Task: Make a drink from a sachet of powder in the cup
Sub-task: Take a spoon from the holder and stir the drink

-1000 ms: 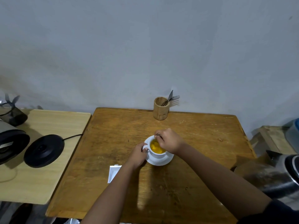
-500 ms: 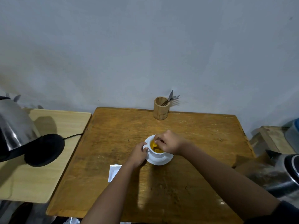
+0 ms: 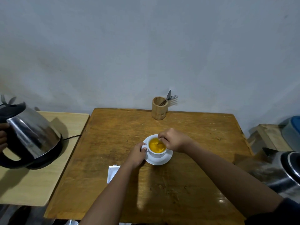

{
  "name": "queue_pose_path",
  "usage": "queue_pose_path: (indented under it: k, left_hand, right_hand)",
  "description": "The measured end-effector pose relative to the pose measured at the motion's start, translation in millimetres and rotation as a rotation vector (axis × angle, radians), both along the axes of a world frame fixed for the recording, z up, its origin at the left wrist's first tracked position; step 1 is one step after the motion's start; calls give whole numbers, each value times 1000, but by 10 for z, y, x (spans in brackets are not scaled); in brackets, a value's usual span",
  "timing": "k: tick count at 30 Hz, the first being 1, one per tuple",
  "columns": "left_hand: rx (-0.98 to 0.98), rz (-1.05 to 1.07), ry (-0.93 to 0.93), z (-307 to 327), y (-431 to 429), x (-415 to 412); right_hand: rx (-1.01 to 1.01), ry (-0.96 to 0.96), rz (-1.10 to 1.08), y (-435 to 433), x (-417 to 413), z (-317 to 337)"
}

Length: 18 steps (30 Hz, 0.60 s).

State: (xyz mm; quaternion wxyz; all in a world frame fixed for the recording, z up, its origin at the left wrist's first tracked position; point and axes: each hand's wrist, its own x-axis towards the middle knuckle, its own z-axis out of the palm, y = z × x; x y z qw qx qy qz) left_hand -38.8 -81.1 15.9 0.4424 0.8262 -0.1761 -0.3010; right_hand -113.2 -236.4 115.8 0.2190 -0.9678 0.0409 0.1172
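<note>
A white cup [image 3: 157, 153] full of orange-yellow drink stands on a white saucer [image 3: 165, 159] in the middle of the brown wooden table [image 3: 113, 137]. My left hand [image 3: 137, 154] grips the cup's handle on its left side. Above the cup's right rim my right hand [image 3: 174, 140] pinches the top of a spoon whose bowl [image 3: 159, 145] dips into the liquid. A white sachet [image 3: 113, 172] lies flat on the table, partly hidden under my left forearm.
A bamboo holder [image 3: 159, 110] with a fork and a knife stands at the table's back edge. On the pale side table [image 3: 32, 184] at left, another person's hand [image 3: 3, 135] holds a steel kettle [image 3: 30, 135] tilted over its black base. A second steel kettle [image 3: 279, 171] sits at right.
The steel kettle at left has come down over its black base, held by someone else's hand. My right hand has shifted a little around the cup with the spoon; my left hand stays on the handle.
</note>
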Motion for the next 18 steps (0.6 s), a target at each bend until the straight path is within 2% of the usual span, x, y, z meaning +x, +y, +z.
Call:
queue_pose_path:
  k: [8,18]
  left_hand:
    - [6,-12,-3,-15,-15,15]
    - [49,-44,5,9,-9,62]
  right_hand:
    - [132,-47,0,98,60,-36]
    - [-61,-50,102,13,116,-34]
